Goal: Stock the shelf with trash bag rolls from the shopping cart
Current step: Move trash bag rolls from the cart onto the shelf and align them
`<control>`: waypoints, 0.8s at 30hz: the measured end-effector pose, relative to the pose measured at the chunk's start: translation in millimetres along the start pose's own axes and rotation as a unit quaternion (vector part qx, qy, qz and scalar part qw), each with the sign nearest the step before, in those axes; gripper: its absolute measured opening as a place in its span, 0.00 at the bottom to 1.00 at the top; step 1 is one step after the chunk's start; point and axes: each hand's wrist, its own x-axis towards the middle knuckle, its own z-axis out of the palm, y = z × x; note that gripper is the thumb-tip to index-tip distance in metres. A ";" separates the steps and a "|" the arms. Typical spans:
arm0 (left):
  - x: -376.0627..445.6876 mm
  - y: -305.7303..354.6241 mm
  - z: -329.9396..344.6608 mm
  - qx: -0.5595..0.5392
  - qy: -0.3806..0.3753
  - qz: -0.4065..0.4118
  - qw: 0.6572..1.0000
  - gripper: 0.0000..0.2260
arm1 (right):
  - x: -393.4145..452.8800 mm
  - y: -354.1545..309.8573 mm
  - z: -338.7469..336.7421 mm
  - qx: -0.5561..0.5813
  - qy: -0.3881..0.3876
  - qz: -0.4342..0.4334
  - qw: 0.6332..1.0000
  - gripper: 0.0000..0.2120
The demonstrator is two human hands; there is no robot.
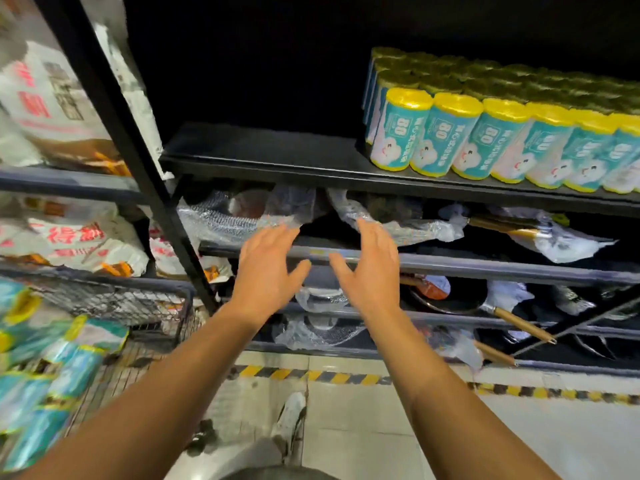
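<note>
Several teal trash bag rolls (pixel 446 136) with yellow ends stand upright in rows on the right part of the black shelf (pixel 263 157). More rolls (pixel 52 368) lie blurred in the wire shopping cart (pixel 131 299) at the lower left. My left hand (pixel 266 275) and my right hand (pixel 374 271) are stretched out side by side below that shelf, palms facing each other. Their fingers are spread and straight, and neither holds anything. The shelf's left half is bare.
Lower shelves (pixel 450 265) hold plastic-wrapped pans with wooden handles (pixel 523 325). A black upright post (pixel 138 157) divides this unit from white printed bags (pixel 52 98) at the left. Yellow-black hazard tape (pixel 311 374) runs along the tiled floor.
</note>
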 end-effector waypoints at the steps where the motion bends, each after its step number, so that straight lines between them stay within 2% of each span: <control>1: -22.4 -7.7 -1.8 0.000 -0.002 -0.025 1.000 0.28 | -17.4 -3.8 6.4 -0.001 -0.027 -0.010 1.000 0.35; 5: -116.3 -41.8 -13.6 0.007 0.010 -0.098 0.995 0.29 | -86.1 -30.3 36.6 -0.013 -0.131 -0.062 0.989 0.36; 11: -239.3 -88.9 -48.0 0.032 0.039 -0.230 0.972 0.31 | -161.3 -90.0 82.2 -0.003 -0.270 -0.158 0.950 0.36; 20: -376.2 -141.0 -112.8 0.008 0.185 -0.380 0.906 0.30 | -250.4 -207.3 157.3 0.078 -0.343 -0.257 0.900 0.36; 24: -432.6 -181.0 -146.7 -0.005 0.218 -0.421 0.881 0.26 | -294.6 -268.5 196.9 0.085 -0.367 -0.286 0.881 0.35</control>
